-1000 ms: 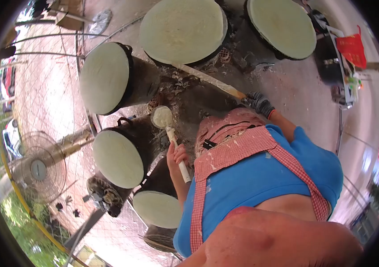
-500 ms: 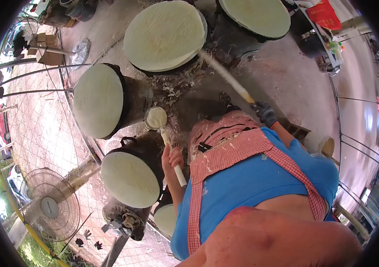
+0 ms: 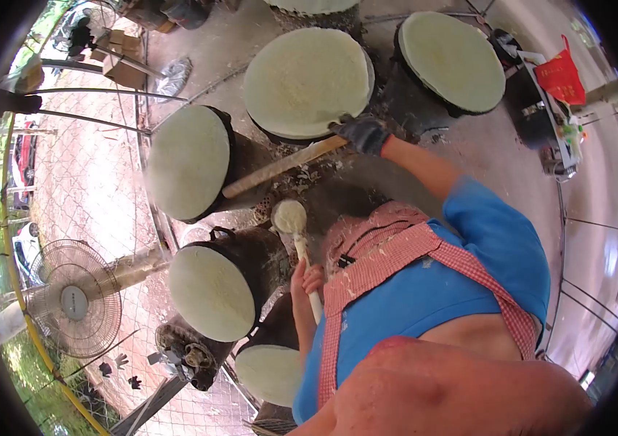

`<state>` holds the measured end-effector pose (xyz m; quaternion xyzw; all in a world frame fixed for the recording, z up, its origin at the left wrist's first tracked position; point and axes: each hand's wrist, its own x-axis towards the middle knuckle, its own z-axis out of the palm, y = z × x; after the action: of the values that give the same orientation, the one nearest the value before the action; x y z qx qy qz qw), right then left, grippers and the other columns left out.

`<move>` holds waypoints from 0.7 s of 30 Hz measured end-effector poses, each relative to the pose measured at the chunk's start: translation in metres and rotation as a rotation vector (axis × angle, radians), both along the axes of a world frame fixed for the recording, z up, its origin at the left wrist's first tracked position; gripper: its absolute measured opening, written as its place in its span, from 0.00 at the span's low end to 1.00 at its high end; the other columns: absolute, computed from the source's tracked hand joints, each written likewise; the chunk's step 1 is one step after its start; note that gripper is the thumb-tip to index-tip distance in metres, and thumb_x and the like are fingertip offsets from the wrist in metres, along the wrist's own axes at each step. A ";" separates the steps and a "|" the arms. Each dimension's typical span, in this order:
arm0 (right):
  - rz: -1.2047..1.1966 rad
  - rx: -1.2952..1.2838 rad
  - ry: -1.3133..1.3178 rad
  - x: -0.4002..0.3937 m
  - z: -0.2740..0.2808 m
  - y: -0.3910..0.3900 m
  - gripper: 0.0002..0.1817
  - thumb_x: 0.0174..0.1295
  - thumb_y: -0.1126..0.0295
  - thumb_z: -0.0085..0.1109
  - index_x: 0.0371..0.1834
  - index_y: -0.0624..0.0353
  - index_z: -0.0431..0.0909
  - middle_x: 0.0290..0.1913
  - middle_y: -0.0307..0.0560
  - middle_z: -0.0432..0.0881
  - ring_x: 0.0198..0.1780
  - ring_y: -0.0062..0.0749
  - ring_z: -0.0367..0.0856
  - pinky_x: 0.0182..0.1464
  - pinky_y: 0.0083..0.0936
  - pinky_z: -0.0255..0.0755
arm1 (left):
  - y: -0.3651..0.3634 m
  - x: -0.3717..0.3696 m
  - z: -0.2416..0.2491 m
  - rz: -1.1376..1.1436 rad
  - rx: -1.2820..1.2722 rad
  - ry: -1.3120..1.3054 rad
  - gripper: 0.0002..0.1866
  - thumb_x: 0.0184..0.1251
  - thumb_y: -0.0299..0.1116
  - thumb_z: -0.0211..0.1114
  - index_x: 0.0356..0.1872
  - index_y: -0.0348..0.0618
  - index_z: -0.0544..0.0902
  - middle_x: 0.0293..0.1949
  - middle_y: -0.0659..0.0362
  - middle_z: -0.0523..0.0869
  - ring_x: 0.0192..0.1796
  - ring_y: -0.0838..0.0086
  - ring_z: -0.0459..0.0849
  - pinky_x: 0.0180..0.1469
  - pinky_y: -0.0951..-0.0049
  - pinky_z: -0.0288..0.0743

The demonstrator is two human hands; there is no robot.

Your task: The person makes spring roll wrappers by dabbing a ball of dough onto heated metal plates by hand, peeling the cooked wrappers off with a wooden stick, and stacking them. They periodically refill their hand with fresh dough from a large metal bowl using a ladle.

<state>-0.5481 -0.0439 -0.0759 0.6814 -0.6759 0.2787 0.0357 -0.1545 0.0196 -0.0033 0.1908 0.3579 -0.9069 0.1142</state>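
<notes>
My right hand [image 3: 362, 136], in a dark glove, is closed round one end of a flat wooden stick [image 3: 287, 167]. That hand is at the near rim of the middle round pan [image 3: 309, 81], which is coated with a pale batter layer. The stick slants down to the left, its far end right at the edge of the left pan [image 3: 187, 161], also coated. My left hand [image 3: 307, 277], bare, has its fingers wrapped round the pale handle of a ladle [image 3: 290, 216]. The ladle's batter-whitened bowl points away from my body, beside the dark drums.
More coated pans stand around: one far right [image 3: 454, 62], one lower left [image 3: 211, 291] and one near my left side [image 3: 269, 372]. A standing fan [image 3: 74, 301] and wire fence are at left. A side table [image 3: 545, 120] with a red bag [image 3: 561, 76] stands right.
My right hand has swung left and forward with the stick, from my right side to the middle pan. My left hand still holds the ladle. The view has shifted somewhat.
</notes>
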 end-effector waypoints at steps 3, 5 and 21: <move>0.099 0.052 0.446 -0.016 -0.003 -0.054 0.10 0.45 0.66 0.52 0.31 0.55 0.72 0.35 0.48 0.77 0.33 0.41 0.77 0.34 0.37 0.68 | 0.008 0.010 -0.027 -0.054 -0.156 0.185 0.24 0.65 0.50 0.44 0.26 0.35 0.68 0.12 0.64 0.61 0.09 0.81 0.59 0.11 0.83 0.55; 0.333 0.366 0.549 -0.028 0.003 -0.077 0.09 0.47 0.63 0.48 0.30 0.53 0.73 0.29 0.48 0.77 0.27 0.37 0.76 0.32 0.33 0.70 | 0.012 0.020 -0.035 -0.080 -0.172 0.179 0.24 0.65 0.51 0.44 0.27 0.34 0.68 0.13 0.64 0.62 0.09 0.81 0.59 0.11 0.84 0.54; 0.132 0.286 0.313 -0.139 0.245 -0.271 0.14 0.48 0.61 0.51 0.30 0.61 0.74 0.30 0.50 0.76 0.32 0.40 0.73 0.34 0.33 0.66 | -0.041 0.009 -0.026 -0.158 -0.184 0.040 0.20 0.65 0.47 0.45 0.23 0.40 0.67 0.13 0.65 0.62 0.09 0.84 0.57 0.07 0.84 0.46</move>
<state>-0.6869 -0.3149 0.1689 0.7572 -0.6486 0.0728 0.0248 -0.1455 -0.0217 -0.0291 0.1891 0.2590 -0.9458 0.0521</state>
